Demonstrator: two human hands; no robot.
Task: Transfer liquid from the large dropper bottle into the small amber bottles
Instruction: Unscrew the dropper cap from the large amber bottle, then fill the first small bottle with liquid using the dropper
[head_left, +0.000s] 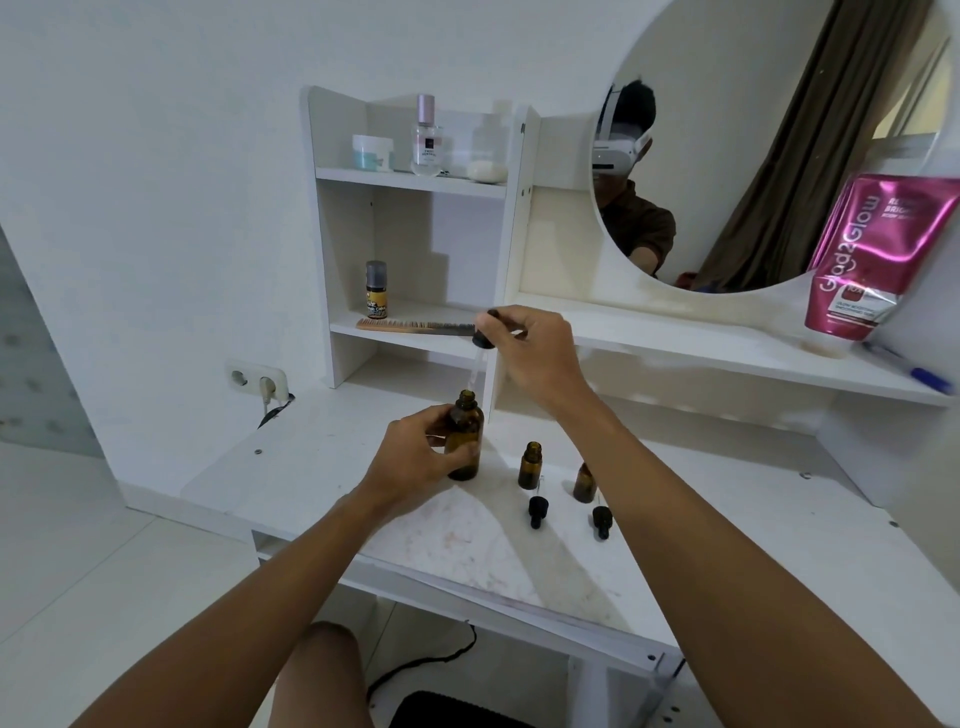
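Observation:
My left hand (423, 452) grips the large amber bottle (466, 436), which stands upright and uncapped on the white table (311, 467). Above it my right hand (535, 353) pinches the black dropper cap (483, 335); its glass pipette (475, 371) hangs down just over the bottle's mouth. Two small amber bottles stand open to the right: one (531, 466) in the middle, the other (584, 483) partly hidden behind my right forearm. Their two black dropper caps (537, 511) (601, 520) lie on the table in front of them.
A white shelf unit (332, 260) behind holds a comb (410, 326), a small yellow-labelled bottle (376, 290), a jar and a perfume bottle. A round mirror (779, 145), a pink tube (872, 254) and a blue pen (914, 371) are at the right. A wall socket (257, 383) sits at the left.

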